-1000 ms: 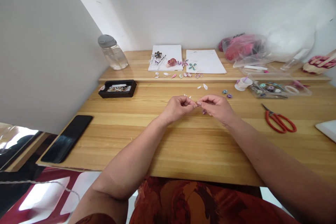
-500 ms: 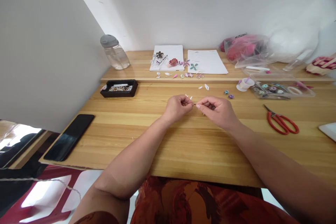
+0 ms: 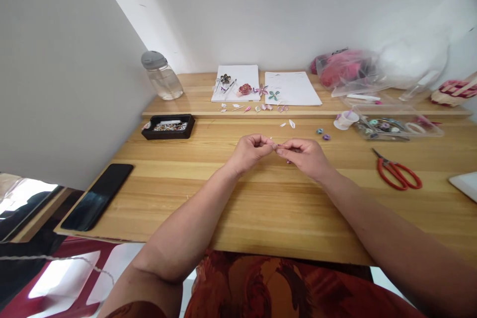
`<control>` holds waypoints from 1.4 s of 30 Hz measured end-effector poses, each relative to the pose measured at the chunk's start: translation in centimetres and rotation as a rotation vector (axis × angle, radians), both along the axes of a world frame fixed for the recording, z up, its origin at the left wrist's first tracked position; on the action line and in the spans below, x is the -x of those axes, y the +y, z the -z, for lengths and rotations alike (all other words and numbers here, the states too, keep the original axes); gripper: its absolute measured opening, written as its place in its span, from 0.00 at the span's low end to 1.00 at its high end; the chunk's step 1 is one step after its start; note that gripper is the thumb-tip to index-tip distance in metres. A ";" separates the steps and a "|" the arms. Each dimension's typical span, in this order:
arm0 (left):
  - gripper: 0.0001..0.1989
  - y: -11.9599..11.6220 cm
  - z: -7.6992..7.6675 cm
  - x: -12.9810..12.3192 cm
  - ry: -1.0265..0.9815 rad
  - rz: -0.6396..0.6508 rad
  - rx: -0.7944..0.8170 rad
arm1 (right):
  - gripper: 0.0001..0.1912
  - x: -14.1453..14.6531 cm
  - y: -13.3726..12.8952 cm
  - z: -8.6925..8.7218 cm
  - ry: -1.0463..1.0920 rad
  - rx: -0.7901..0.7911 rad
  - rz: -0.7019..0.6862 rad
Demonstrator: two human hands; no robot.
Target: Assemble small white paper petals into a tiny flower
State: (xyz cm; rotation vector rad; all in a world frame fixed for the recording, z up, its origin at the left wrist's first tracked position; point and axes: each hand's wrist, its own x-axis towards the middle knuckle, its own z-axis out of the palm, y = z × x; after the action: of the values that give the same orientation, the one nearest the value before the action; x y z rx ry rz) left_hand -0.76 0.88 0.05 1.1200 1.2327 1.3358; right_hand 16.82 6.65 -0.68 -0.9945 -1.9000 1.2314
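A tiny piece (image 3: 276,147) is pinched by left hand (image 3: 253,154) and right hand (image 3: 305,156), fingers (image 3: 265,150) closed; if loosely held, it could be dropped.

"What stood behind the tabletop (image 3: 167,174)?"

"A pale wall (image 3: 238,15), bearing a few small dark marks, with a soft grey shadow (image 3: 160,15) down its left part."

"And on the left?"

"A smooth grey partition (image 3: 63,69) rose there, its edge slanting down toward the wood."

"Was the wood all one level?"

"No, a raised ledge (image 3: 201,92) ran along the back, in the same light, striped grain."

"Was it bright lower down?"

"Yes, a glaring patch (image 3: 28,193) showed at the left edge, near a dark red surface (image 3: 80,244)."
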 end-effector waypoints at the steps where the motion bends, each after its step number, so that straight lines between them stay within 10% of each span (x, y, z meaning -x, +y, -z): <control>1: 0.17 0.1 0.1 0.0 -0.004 -0.033 -0.008 | 0.15 0.0 -0.2 -0.1 -0.022 -0.033 -0.004; 13: 0.09 0.2 0.4 0.1 0.354 -0.051 -0.032 | 0.09 -0.1 -1.3 -1.3 -0.061 -0.311 0.052; 28: 0.18 0.0 0.0 0.2 -0.009 0.049 0.067 | 0.19 0.1 0.3 0.3 0.107 0.128 0.053; 42: 0.12 0.7 0.9 0.2 0.170 -0.170 -0.033 | 0.09 0.4 -1.8 -1.0 -0.096 -0.301 0.040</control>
State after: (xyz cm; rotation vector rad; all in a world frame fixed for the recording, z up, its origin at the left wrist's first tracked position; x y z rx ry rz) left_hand -0.98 1.60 -0.86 1.1937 1.4618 1.4146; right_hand 16.46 4.85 0.30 -0.9378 -2.0543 0.8543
